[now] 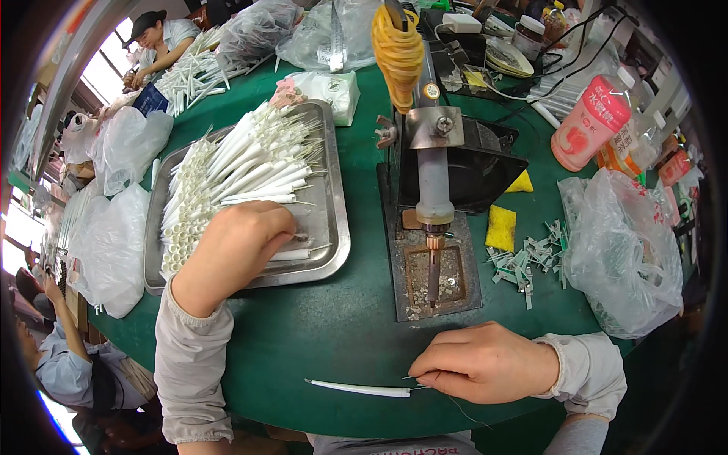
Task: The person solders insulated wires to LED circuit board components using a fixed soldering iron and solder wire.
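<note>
My left hand is over the metal tray with its fingers pinched together; what is between the fingertips is hidden. Beside them, a single white tube with a thin wire end lies in the tray. A large pile of similar white tubes fills the tray's left and far parts. My right hand is low over the near table, its thumb and forefinger closed on a thin wire. Just left of those fingertips, a slim white tube lies on the green table, wire showing at both ends.
A soldering iron clamped upright points down at a grimy metal base. Yellow sponges and small grey-green strips lie right of it. A plastic bag and pink bottle stand farther right. Other people sit at left.
</note>
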Tool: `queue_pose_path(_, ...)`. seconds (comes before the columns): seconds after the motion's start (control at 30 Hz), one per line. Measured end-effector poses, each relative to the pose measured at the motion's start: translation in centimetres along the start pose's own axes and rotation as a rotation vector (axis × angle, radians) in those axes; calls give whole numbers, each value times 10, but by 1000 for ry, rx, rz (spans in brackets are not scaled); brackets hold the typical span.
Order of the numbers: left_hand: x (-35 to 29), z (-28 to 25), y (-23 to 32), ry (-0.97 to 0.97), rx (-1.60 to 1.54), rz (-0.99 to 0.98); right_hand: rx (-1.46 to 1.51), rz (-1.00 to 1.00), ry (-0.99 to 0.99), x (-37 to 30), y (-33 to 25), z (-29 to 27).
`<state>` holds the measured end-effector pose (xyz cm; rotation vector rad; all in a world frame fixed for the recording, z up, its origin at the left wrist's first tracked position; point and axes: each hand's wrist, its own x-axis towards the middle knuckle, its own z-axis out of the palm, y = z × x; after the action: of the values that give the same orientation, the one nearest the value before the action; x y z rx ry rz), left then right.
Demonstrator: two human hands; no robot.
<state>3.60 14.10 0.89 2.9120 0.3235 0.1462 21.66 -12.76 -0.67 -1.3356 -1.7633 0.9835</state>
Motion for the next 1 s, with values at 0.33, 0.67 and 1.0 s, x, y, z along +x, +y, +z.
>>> queue_pose_path(0.33, 2, -11, 72, 264, 68, 248, 153, 84, 63, 2, -6, -4)
queue_pose_path(0.67, 8, 6, 46, 230, 221, 202, 162, 110, 52, -1, -2, 2)
queue_pose_path(1.0, -20, -8, 108, 115, -453, 203, 188, 212, 219, -1, -17, 3)
